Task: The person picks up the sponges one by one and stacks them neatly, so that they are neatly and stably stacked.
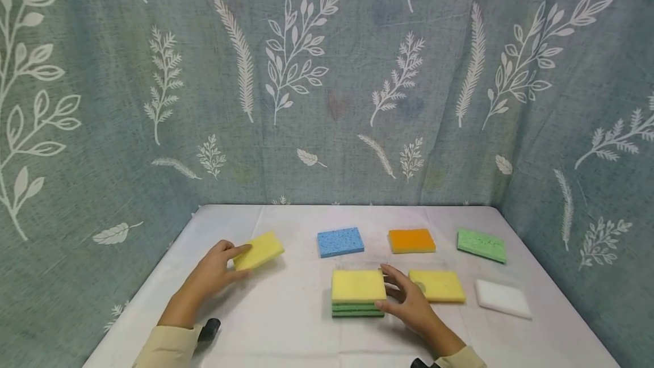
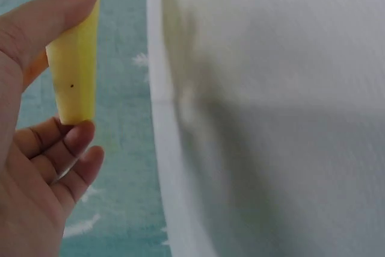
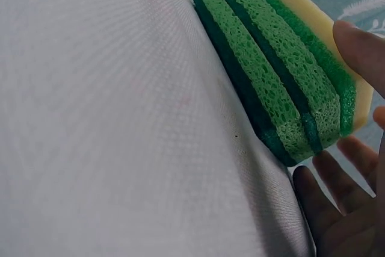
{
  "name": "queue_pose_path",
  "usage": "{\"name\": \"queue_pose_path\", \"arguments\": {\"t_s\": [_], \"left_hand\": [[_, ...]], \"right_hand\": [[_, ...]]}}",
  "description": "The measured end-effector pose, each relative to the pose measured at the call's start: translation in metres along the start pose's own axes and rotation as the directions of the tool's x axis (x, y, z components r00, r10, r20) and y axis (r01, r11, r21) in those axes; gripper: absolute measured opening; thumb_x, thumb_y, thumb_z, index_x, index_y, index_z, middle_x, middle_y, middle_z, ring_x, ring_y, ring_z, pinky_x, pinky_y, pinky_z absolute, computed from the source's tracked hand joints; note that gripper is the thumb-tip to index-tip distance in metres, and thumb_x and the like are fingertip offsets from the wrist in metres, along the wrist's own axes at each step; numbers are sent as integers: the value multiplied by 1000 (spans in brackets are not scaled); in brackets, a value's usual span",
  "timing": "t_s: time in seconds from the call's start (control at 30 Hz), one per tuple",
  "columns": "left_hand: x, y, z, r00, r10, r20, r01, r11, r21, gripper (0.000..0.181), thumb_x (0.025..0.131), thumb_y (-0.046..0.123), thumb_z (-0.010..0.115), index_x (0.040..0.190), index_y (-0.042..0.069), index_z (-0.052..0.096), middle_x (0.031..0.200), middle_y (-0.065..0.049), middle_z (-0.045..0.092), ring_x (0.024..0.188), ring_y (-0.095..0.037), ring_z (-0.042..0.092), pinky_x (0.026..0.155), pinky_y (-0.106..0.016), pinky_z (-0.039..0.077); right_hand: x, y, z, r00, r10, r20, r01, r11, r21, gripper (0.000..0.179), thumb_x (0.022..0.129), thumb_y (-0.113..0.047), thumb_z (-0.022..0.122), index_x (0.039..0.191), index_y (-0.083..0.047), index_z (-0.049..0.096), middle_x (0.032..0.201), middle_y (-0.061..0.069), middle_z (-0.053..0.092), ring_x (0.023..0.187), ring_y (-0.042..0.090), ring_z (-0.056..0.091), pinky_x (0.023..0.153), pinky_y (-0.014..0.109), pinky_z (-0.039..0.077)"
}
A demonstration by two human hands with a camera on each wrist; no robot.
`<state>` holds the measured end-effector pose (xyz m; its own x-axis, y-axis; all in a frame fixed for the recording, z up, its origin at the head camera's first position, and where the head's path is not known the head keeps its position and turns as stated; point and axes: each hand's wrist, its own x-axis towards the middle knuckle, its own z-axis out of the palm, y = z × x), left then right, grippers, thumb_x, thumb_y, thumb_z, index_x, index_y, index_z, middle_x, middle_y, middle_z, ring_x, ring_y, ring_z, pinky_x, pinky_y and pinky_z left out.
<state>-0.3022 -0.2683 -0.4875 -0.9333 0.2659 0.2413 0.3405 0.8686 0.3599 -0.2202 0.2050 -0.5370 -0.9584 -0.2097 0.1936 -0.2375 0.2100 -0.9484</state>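
My left hand [image 1: 213, 270] pinches a yellow sponge [image 1: 263, 249] between thumb and fingers, over the left part of the table. In the left wrist view this sponge [image 2: 75, 82] is seen edge-on, its lower end near the curled fingertips. My right hand [image 1: 409, 304] is at the right end of a stack, its thumb and forefinger at the front and back edges of the top yellow sponge [image 1: 357, 285], which has a green scouring layer beneath. Under it lie two green sponges [image 3: 271, 58] with dark green layers, neatly aligned. The other right fingers curve beside the stack's end.
A blue sponge [image 1: 340, 242], an orange sponge [image 1: 411, 241] and a green sponge [image 1: 481, 245] lie along the back. Right of the stack are another yellow sponge [image 1: 440, 287] and a white sponge [image 1: 503, 299]. A patterned curtain [image 1: 332, 146] surrounds the white-covered table [image 1: 276, 328].
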Motion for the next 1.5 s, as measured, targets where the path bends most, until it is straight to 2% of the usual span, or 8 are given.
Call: {"name": "queue_pose_path", "arguments": {"t_s": [0.1,0.3,0.53,0.7,0.93,1.1,1.27,1.5], "left_hand": [[3,15,-2,999,50,-20,-50,999,-10,65,77,41,82,135,21,61,110,-5,49,89,-21,47,72,-38,42],[4,43,-7,988,141,-57,-141,990,-3,64,76,46,81,133,23,63,116,-7,50,93,-22,49,74,-40,44],[6,66,-7,974,215,-75,-213,976,33,60,76,44,82,130,25,65,117,-7,50,97,-22,49,79,-42,45],[5,74,-4,972,230,-54,-229,973,29,60,76,45,81,131,26,64,117,-4,49,97,-20,48,79,-41,45],[5,88,-2,969,243,-37,-244,970,-1,61,77,53,77,131,29,64,115,1,50,95,-16,49,77,-39,46],[6,98,2,971,239,-14,-239,970,-42,60,77,48,80,131,29,64,114,5,50,95,-14,49,77,-37,46],[8,107,6,965,261,19,-258,963,-76,59,79,44,80,133,29,62,117,6,49,95,-14,49,76,-36,46],[12,120,7,959,280,41,-276,958,-79,59,78,49,78,132,31,62,119,7,49,98,-12,49,80,-37,47]], "right_hand": [[0,1,-2,1000,-2,-9,2,1000,-12,84,77,-25,84,148,-10,40,143,11,47,121,32,53,100,39,44],[-1,2,-2,1000,-5,-16,5,1000,-18,80,79,-21,82,147,-8,41,142,14,47,119,33,54,100,39,45],[0,-1,0,1000,1,-14,-2,999,-32,76,82,-14,79,146,-1,40,141,20,46,118,39,54,99,44,44],[1,2,-1,1000,25,-12,-25,999,-29,75,84,-18,78,147,-4,39,139,18,48,117,34,55,99,44,44],[0,0,-1,999,32,-13,-32,999,-30,74,86,-20,77,147,-4,39,137,19,50,118,35,55,99,44,45],[-1,-5,0,999,37,-13,-38,998,-56,74,86,-20,77,147,-2,39,138,21,49,118,37,54,99,45,44],[-1,-3,0,1000,27,-9,-27,999,-38,74,86,-21,77,147,-4,39,139,20,48,118,36,55,99,45,45],[-1,-2,-1,1000,10,0,-10,1000,-25,74,84,-25,78,146,-6,42,138,17,50,117,33,56,98,43,46]]}}
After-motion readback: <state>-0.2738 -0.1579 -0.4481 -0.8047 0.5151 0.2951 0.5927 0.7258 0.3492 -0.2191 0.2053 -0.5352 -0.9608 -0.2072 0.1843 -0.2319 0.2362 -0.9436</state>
